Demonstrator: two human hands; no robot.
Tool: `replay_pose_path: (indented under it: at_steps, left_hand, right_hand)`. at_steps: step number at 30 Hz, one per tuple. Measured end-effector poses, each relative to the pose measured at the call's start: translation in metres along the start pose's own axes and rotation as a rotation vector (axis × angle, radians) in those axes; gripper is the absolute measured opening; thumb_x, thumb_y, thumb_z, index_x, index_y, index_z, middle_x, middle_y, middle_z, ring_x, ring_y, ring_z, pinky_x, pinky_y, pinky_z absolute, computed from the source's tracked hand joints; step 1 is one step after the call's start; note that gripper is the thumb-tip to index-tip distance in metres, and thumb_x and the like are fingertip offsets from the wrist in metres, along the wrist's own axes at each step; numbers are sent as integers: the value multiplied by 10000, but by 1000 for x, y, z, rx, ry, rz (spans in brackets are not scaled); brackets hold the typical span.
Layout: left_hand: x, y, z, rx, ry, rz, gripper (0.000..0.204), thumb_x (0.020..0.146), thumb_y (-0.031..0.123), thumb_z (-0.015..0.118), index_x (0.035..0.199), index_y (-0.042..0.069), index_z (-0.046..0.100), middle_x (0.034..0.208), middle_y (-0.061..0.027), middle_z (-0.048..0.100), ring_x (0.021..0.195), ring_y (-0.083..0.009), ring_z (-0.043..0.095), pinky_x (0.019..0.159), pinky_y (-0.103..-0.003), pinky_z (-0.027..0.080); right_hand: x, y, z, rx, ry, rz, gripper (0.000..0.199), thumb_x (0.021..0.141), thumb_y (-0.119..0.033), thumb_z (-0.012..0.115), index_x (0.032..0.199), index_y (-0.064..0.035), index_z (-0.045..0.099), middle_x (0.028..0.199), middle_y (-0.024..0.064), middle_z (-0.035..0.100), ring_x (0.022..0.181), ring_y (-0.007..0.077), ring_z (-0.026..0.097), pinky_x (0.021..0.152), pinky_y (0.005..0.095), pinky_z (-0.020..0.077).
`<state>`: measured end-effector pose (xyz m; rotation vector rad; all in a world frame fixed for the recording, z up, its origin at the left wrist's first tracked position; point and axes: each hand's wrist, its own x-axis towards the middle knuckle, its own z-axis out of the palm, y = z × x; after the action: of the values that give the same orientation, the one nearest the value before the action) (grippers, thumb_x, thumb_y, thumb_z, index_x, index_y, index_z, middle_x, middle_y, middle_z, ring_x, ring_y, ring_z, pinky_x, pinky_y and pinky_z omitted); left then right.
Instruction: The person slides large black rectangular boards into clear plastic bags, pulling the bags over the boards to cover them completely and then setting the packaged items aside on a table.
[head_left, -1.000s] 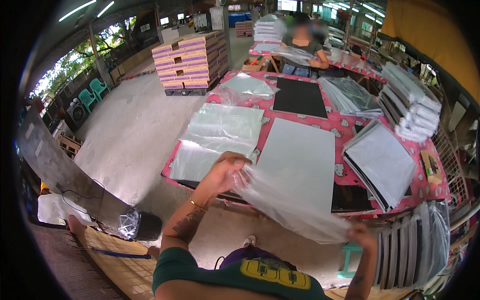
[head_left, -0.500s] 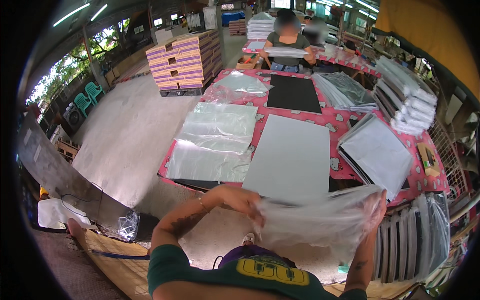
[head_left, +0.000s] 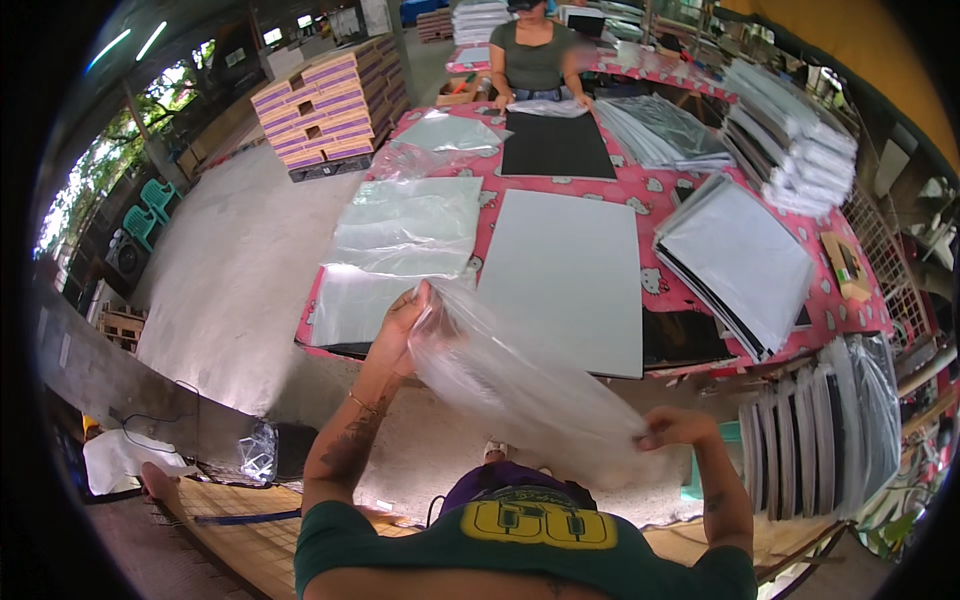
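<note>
A clear plastic bag [head_left: 520, 370] is stretched slantwise between my two hands, in front of the table's near edge. My left hand [head_left: 408, 318] grips its upper left end, raised beside the table edge. Lower down on the right, my right hand [head_left: 680, 430] pinches the other end, fingers closed. Behind the bag a large light grey board [head_left: 565, 270] lies flat on the pink patterned table cover [head_left: 655, 282]. Left of it rests a pile of clear plastic sheets [head_left: 405, 235]. A black board [head_left: 555, 145] lies beyond, near the far side.
A co-worker [head_left: 540, 55] stands across the table with hands on a plastic piece. Stacks of wrapped boards [head_left: 735, 255] lie on the right, more stand upright in a rack [head_left: 820, 440] below. A wooden block [head_left: 847, 265] sits at the right edge. Stacked cartons [head_left: 330, 105] stand far left.
My left hand has moved left and up, my right hand left and down, so the bag now slants. The co-worker's plastic piece has come down to the table.
</note>
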<state>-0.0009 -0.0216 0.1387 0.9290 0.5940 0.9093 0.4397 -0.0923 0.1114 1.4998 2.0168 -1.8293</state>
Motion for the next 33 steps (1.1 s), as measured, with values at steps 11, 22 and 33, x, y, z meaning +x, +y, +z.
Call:
replay_pose_path:
  at_steps: [11, 22, 33]
  left_hand:
    - [8, -53, -63, -74, 69, -177, 294, 854, 217, 636, 1066, 16, 602, 919, -115, 657, 918, -193, 623, 802, -331, 486]
    - [40, -147, -60, 647, 643, 58, 299, 790, 42, 491, 1066, -16, 588, 908, -111, 657, 677, -140, 595, 602, -283, 455]
    - [45, -123, -73, 598, 521, -132, 464, 756, 31, 495, 1218, 1, 497, 782, -74, 598, 605, -130, 533, 605, -252, 458]
  right_hand:
    - [47, 166, 43, 1133, 167, -783, 448, 845, -342, 605, 1159, -25, 558, 1107, 132, 607, 1033, 278, 590, 898, 416, 465]
    - [100, 95, 51, 402, 1101, 2, 496, 754, 51, 505, 1243, -33, 499, 900, 131, 609, 687, 182, 585, 565, 288, 480]
    - [111, 126, 51, 590, 1381, -184, 363, 693, 10, 537, 1054, -15, 566, 879, 78, 602, 726, 146, 574, 595, 247, 463]
